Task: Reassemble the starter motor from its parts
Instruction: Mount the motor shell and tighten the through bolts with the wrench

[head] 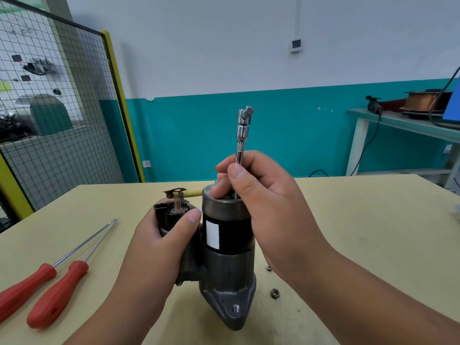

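By the tabletop's (pixel 361 220) left edge lay red-handled screwdrivers (pixel 57 293); left hand (pixel 159 242) clasped the solenoid (pixel 171 216), right hand (pixel 263 195) pinched a knurled chrome shaft (pixel 241 148)

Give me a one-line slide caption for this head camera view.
Left hand steadies the upright starter motor while the right hand pinches a socket extension set on the motor's top.

The left hand (pixel 164 237) grips the starter motor (pixel 229 267) on its left side, thumb across; the right hand (pixel 263 195), above its top, pinches an upright extension bar (pixel 241 148).
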A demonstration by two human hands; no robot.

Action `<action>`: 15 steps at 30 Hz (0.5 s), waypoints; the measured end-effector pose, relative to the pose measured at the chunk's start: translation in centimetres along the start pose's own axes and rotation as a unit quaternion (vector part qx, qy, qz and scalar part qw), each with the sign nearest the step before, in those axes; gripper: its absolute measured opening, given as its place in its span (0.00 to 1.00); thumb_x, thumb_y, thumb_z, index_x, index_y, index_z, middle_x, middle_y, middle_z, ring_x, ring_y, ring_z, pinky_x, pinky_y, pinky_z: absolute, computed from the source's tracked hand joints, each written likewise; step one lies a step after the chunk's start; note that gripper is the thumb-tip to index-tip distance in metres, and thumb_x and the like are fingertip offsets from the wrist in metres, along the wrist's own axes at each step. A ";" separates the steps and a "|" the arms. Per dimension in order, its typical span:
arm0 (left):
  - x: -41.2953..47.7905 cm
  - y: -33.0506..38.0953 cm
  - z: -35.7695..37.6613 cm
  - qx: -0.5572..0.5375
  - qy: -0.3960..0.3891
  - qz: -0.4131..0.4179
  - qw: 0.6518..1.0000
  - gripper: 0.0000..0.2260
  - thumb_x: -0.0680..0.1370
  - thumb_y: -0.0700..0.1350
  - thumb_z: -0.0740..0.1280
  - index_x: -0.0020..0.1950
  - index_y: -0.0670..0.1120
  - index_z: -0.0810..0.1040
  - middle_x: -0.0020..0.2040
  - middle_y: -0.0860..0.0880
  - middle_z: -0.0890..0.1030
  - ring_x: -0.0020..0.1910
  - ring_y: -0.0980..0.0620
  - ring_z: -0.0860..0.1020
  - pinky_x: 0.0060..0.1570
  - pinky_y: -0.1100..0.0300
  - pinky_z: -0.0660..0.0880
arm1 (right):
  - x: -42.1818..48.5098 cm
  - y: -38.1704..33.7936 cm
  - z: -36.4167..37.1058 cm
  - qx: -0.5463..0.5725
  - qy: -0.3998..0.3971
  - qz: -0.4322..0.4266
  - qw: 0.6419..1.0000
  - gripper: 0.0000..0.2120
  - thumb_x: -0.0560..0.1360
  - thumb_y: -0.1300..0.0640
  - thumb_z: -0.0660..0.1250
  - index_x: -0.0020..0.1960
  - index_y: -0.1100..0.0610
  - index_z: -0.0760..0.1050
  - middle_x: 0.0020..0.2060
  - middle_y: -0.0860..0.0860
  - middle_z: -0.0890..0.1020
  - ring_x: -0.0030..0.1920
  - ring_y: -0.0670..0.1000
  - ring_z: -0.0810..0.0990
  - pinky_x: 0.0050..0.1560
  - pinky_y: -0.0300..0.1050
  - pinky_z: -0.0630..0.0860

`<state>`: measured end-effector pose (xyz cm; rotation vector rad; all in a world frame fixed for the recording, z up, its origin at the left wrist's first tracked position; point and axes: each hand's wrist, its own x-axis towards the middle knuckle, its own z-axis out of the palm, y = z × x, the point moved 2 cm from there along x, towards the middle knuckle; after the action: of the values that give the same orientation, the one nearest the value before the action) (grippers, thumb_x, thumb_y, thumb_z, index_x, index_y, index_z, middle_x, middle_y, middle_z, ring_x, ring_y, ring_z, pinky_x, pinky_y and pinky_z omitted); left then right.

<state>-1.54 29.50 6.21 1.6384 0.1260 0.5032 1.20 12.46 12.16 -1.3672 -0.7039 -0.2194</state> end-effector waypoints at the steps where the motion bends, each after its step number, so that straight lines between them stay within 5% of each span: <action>1: 0.0 0.0 0.0 -0.001 -0.001 0.000 1.000 0.23 0.62 0.71 0.72 0.52 0.62 0.84 0.45 0.51 0.88 0.43 0.43 0.87 0.23 0.59 0.76 | 0.0 0.0 0.0 -0.003 0.000 0.001 1.000 0.08 0.81 0.48 0.62 0.50 0.46 0.80 0.40 0.46 0.86 0.46 0.43 0.84 0.50 0.31 0.77; 15: 0.1 -0.2 -0.1 -0.008 -0.001 0.002 1.000 0.23 0.62 0.71 0.72 0.52 0.64 0.84 0.47 0.53 0.89 0.48 0.45 0.88 0.32 0.48 0.84 | 0.1 0.1 0.0 0.000 0.001 0.000 1.000 0.08 0.81 0.48 0.62 0.51 0.46 0.80 0.40 0.46 0.86 0.46 0.43 0.84 0.49 0.29 0.77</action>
<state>-1.40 29.64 6.01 1.6230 0.1165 0.5041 1.30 12.50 12.11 -1.3660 -0.7027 -0.2201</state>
